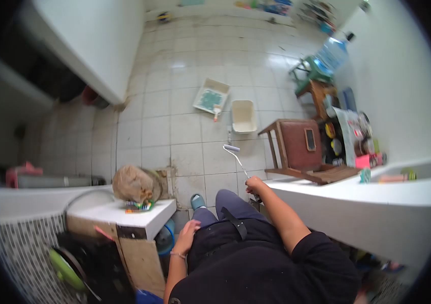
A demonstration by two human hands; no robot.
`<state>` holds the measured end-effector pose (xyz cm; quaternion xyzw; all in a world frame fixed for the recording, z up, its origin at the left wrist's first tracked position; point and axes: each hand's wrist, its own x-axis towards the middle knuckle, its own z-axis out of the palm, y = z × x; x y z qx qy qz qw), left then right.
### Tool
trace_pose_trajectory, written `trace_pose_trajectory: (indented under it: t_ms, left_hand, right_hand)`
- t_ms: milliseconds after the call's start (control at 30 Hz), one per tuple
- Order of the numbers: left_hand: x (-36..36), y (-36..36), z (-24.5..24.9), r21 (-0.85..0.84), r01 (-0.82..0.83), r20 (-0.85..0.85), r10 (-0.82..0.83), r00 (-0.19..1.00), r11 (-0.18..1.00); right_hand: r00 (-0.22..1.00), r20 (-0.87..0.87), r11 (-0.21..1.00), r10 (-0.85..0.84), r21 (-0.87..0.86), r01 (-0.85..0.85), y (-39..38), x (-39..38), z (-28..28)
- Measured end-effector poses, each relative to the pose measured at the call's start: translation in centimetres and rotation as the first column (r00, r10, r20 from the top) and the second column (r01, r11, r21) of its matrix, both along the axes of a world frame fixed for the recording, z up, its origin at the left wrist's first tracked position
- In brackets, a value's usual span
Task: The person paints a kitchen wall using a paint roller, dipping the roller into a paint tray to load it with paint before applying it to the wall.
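My right hand point(254, 186) grips the handle of a small paint roller point(231, 148), whose white roller head points up and away over the tiled floor. My left hand point(185, 237) rests flat on my left thigh, fingers spread, holding nothing. Farther off on the floor lie a white paint tray with green paint point(210, 96) and an empty white tub point(243, 116). I look down from above, with one foot in a teal slipper point(197, 201) on the floor.
A white ledge point(377, 195) runs on my right, past a wooden stool with a phone on it point(299, 144). A white counter corner point(144, 215) with a brown bag point(133, 183) stands left. Cans and bottles crowd the right wall.
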<state>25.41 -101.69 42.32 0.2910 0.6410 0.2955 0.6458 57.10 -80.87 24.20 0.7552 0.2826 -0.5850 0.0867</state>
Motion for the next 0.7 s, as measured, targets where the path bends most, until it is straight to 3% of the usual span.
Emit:
trace_pose_trajectory:
  t_ms: [33,67,133,233,267,367,400,500,567,600,700]
  left_hand:
    - [-0.3,3.2,-0.1,0.12,0.191,0.038,-0.197,0.98,0.974]
    - [0.1,6.5,0.8,0.055,0.406,0.016,-0.408,0.913,0.912]
    - [2.0,11.6,2.7,-0.087,0.753,0.002,-0.756,0.654,0.652]
    - [4.8,16.7,-0.2,-0.062,0.961,-0.073,-0.962,0.264,0.268]
    - [5.7,18.2,-0.9,-0.01,0.946,-0.042,-0.946,0.322,0.323]
    - [9.3,23.3,-1.0,-0.082,0.944,-0.203,-0.933,0.298,0.32]
    - [10.0,24.1,-2.7,0.052,0.899,-0.387,-0.821,0.42,0.435]
    - [10.0,28.5,-10.8,-0.08,0.836,-0.541,-0.728,0.422,0.543]
    - [11.9,31.3,-10.8,-0.135,0.815,-0.54,-0.732,0.416,0.563]
    - [12.8,32.1,-10.9,-0.167,0.803,-0.533,-0.738,0.415,0.572]
    - [15.4,34.4,-12.0,-0.137,0.855,-0.503,-0.779,0.375,0.5]
  right_hand:
    - [0.997,-0.031,0.998,-0.068,0.008,0.068,-1.0,0.2,0.3]
    - [0.989,-0.065,0.991,-0.132,0.018,0.133,-1.8,0.3,1.2]
    - [0.977,-0.089,0.98,-0.192,0.025,0.195,-2.7,0.3,3.6]
    - [0.986,-0.055,0.988,-0.156,0.013,0.157,-3.2,1.3,3.8]
    - [0.97,-0.067,0.973,-0.232,-0.023,0.231,-2.9,1.4,4.3]
    - [0.984,-0.084,0.985,-0.155,-0.09,0.147,-1.8,2.7,1.5]
    - [0.993,-0.072,0.993,-0.091,-0.087,0.085,-0.8,3.1,1.1]
    - [0.985,-0.04,0.983,0.17,-0.057,-0.172,2.6,4.2,0.3]
    - [0.919,0.001,0.919,0.395,-0.012,-0.395,4.5,5.1,-2.5]
    - [0.979,0.066,0.978,0.192,-0.1,-0.185,7.0,5.2,1.6]
    - [0.952,-0.004,0.952,0.306,-0.02,-0.306,10.1,6.5,0.2]
